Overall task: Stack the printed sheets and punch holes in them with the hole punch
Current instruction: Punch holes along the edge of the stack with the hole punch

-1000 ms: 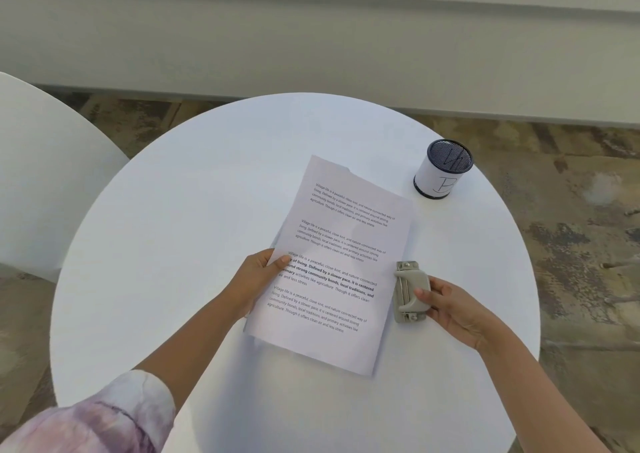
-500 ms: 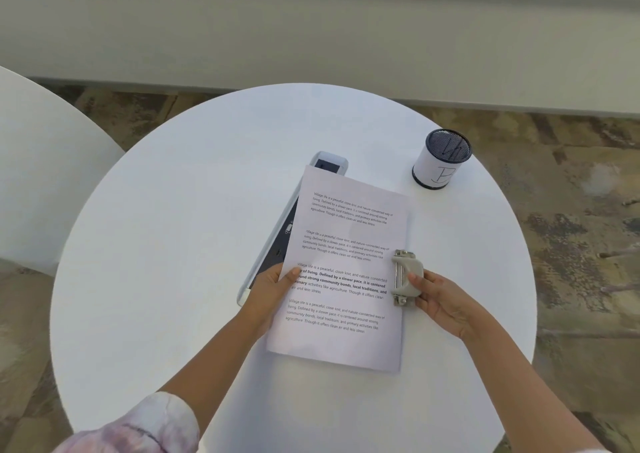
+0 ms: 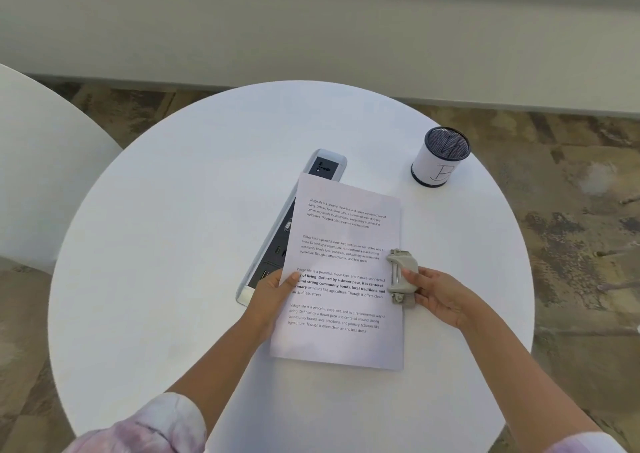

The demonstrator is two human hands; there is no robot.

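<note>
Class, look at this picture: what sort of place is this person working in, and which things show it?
Probably an office or shared study space. A round white table has a built-in socket strip with power and data ports, and a mesh pen cup wrapped in white paper stands beside printed sheets.

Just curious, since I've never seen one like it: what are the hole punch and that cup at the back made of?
The hole punch looks like matte beige plastic or painted metal, with bare metal pins at its ends. The cup seems to be dark wire mesh, by the fine grid inside, wrapped in white paper with a handwritten mark.
</note>
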